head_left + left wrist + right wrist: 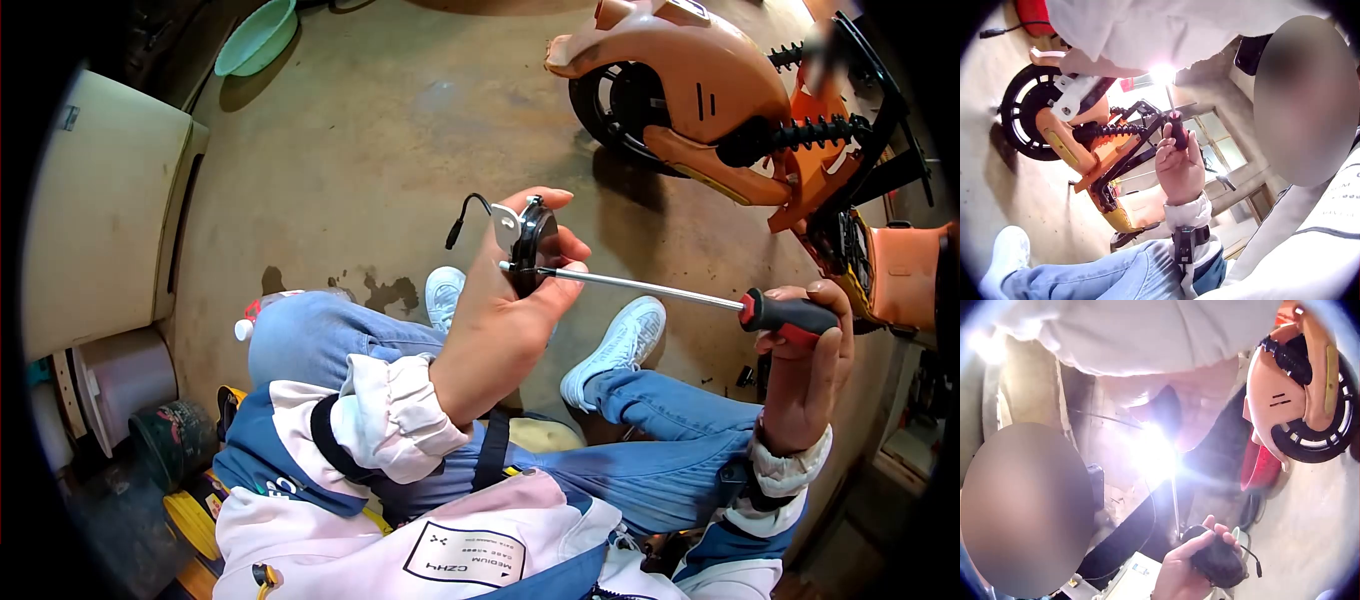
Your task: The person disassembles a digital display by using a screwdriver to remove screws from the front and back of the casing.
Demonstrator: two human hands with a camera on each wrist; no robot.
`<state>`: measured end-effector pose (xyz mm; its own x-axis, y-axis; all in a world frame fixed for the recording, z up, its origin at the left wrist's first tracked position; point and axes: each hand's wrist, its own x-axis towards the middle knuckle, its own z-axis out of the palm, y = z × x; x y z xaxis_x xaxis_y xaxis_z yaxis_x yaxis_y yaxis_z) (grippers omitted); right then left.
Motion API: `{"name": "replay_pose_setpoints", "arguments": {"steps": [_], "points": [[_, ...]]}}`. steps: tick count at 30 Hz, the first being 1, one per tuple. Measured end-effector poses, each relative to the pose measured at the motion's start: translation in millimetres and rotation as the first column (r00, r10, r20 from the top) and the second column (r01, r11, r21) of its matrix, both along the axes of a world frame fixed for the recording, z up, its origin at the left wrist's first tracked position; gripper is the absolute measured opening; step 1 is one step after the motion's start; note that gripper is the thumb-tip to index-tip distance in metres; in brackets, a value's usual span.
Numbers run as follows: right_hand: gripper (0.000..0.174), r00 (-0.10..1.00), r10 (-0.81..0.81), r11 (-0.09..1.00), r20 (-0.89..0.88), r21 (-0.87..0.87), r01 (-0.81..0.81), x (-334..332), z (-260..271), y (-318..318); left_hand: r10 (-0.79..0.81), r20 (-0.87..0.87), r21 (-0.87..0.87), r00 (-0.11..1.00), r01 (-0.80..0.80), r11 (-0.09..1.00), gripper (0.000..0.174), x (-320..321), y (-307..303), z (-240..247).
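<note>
My left hand (500, 330) holds a round black part (538, 238) with fingers and thumb about its edge. A light metal bracket (506, 228) is fixed to it, and a short black cable (467, 212) ends in a plug. Across from it, my right hand (808, 385) grips the red and black handle of a screwdriver (790, 315). Its steel shaft points left, with the tip at the lower side of the round part, by a small screw (507, 266). In the right wrist view, the round part (1219, 561) lies in the left hand and glare covers the screwdriver's handle end.
An orange scooter (690, 90) with black springs stands at the upper right. A pale green basin (258, 40) is on the floor at the back left. To the left stands a white cabinet (105, 210), with a dark green bucket (172, 440) below it. A white-capped bottle (245, 328) is beside the knee.
</note>
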<state>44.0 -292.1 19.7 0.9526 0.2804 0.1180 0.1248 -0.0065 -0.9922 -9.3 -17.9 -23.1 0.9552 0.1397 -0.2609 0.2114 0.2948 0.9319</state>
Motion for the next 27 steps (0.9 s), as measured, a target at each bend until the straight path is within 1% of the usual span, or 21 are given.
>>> {"name": "replay_pose_setpoints", "arguments": {"steps": [2, 6, 8, 15, 20, 24, 27], "points": [[0.053, 1.000, -0.005, 1.000, -0.003, -0.008, 0.005, -0.3, -0.1, 0.2, -0.017, 0.038, -0.014, 0.999, 0.017, 1.000, 0.051, 0.4, 0.0, -1.9], [0.053, 1.000, -0.016, 1.000, 0.000, -0.019, 0.016, -0.3, -1.0, 0.8, 0.005, 0.015, -0.047, 1.000, -0.004, 0.999, 0.051, -1.6, 0.3, -1.6], [0.052, 1.000, 0.007, 0.999, -0.001, -0.032, -0.007, 1.0, -0.2, -0.3, -0.008, 0.017, -0.080, 1.000, 0.009, 0.997, 0.053, -2.1, 0.8, -1.3], [0.052, 1.000, -0.007, 1.000, -0.004, -0.027, 0.007, 0.2, 0.5, 3.0, -0.022, 0.023, -0.099, 1.000, 0.024, 0.995, 0.054, -2.7, 0.4, -3.0], [0.052, 1.000, -0.004, 1.000, -0.014, -0.022, 0.003, 0.3, 0.6, 2.9, -0.030, 0.053, -0.049, 0.998, 0.032, 0.998, 0.055, -2.4, -0.4, -5.3], [0.052, 1.000, 0.000, 1.000, -0.015, -0.025, 0.000, -0.2, -0.1, 2.4, -0.030, 0.041, -0.021, 0.999, 0.031, 0.999, 0.055, -1.7, -0.5, -3.9], [0.053, 1.000, -0.022, 0.999, -0.002, -0.035, 0.022, -0.7, 0.3, 0.9, -0.041, 0.070, 0.031, 0.997, 0.039, 0.999, 0.055, -1.4, -1.1, -3.9]]}}
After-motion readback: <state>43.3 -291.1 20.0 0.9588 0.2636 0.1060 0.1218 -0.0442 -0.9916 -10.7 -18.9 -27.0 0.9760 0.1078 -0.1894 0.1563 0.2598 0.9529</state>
